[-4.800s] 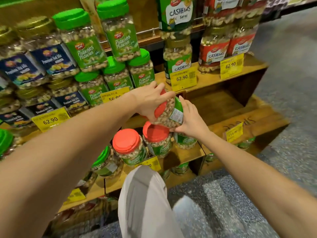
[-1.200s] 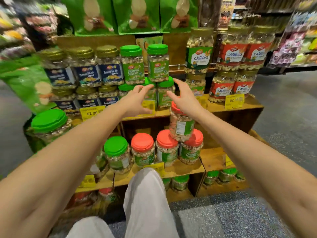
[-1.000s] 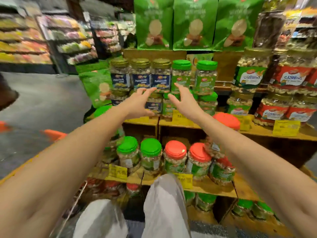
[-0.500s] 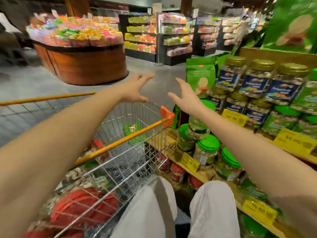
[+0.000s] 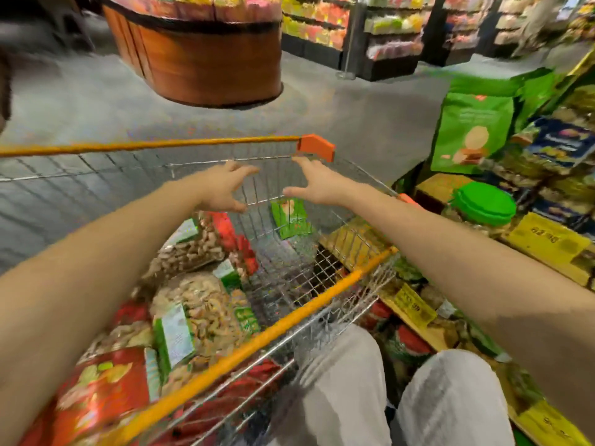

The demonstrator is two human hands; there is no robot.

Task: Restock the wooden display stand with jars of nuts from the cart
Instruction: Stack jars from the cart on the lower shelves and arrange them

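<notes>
Grey floor [image 5: 354,117] of a supermarket aisle. A wire cart [image 5: 244,346] stands ahead, jars of nuts [image 5: 199,304] lying on their sides in its near left part. Left hand [image 5: 222,188] and right hand [image 5: 317,185] hover above it, each grip spread open, holding nothing. The wooden display stand [image 5: 439,186] sits just right, bearing a green-lidded jar [image 5: 484,204].

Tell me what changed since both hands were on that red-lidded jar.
The jar was let go on the wooden stand, stacked on other red-lidded jars. The person then turned left to the cart. The left hand and right hand, empty with fingers spread, now reach over its basket above the jars of nuts. The green-lidded jar at the stand's end stayed put.
</notes>
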